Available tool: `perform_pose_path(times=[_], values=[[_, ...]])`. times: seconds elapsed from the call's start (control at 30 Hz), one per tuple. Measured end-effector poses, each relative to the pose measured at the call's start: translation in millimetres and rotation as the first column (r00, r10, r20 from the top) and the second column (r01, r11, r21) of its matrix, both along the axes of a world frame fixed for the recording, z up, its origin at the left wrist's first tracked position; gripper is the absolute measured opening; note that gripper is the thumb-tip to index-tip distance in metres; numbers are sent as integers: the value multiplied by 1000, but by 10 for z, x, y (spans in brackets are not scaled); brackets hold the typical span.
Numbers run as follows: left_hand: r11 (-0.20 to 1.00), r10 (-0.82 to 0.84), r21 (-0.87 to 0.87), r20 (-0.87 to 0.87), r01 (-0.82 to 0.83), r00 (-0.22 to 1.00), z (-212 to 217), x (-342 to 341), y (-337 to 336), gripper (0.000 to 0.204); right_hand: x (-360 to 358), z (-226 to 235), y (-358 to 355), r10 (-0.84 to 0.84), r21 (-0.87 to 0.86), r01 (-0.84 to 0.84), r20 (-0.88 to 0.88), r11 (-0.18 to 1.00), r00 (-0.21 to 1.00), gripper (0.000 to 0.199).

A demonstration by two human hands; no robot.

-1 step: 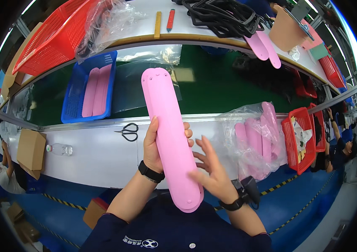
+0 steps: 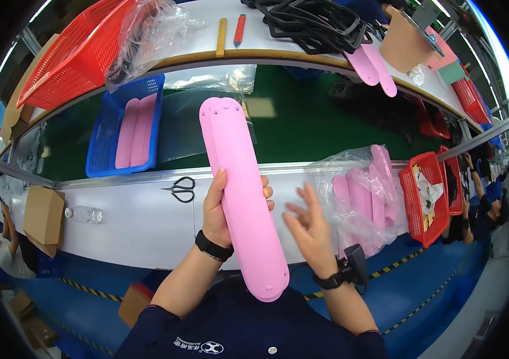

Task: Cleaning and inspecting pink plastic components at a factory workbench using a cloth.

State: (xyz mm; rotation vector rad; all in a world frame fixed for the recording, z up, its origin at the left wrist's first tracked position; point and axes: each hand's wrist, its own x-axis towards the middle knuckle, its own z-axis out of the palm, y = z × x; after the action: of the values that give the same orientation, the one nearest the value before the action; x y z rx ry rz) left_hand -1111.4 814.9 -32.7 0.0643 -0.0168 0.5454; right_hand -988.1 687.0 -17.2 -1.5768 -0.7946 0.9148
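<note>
Long pink panel (image 2: 244,206) was held aslant in the left hand (image 2: 216,209); right hand (image 2: 311,230) was spread just beside it.
Panel's near end was seen over the dark shirt (image 2: 248,335), its far end over the bench; left thumb was laid on its face, fingers wrapped round its right edge. Right fingers were parted wide, slightly blurred, so their exact bend could not be told. On the white bench (image 2: 128,236), black scissors (image 2: 181,189) were laid left of the panel; bagged pink pieces (image 2: 359,194) were placed right, near a red basket (image 2: 410,200). Beyond, a blue basket (image 2: 100,146) was noted; above, black frames (image 2: 308,27) were heaped.
</note>
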Motion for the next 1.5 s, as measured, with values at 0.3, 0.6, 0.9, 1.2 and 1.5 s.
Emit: perform_pose_path(times=[0.3, 0.6, 0.9, 1.2, 1.5], values=[[953, 192, 297, -452, -56, 871, -20, -7, -109, 49, -329, 295, -244, 294, -51, -313, 508, 948, 810, 73], [978, 181, 188, -521, -95, 834, 107, -44, -83, 41, -225, 207, -286, 281, -14, -281, 60, 960, 958, 58], [989, 108, 144, -472, -45, 875, 78, -165, 21, 41, -18, 119, -307, 132, 144, -30, -780, 989, 612, 52], [1000, 1, 4, -384, 1, 923, 161, -179, 8, 44, -14, 98, -283, 190, 211, -17, -838, 977, 511, 82], [993, 111, 83, -408, -85, 906, 61, -309, 46, 49, 56, -631, -238, 74, -111, -129, -405, 985, 912, 84]])
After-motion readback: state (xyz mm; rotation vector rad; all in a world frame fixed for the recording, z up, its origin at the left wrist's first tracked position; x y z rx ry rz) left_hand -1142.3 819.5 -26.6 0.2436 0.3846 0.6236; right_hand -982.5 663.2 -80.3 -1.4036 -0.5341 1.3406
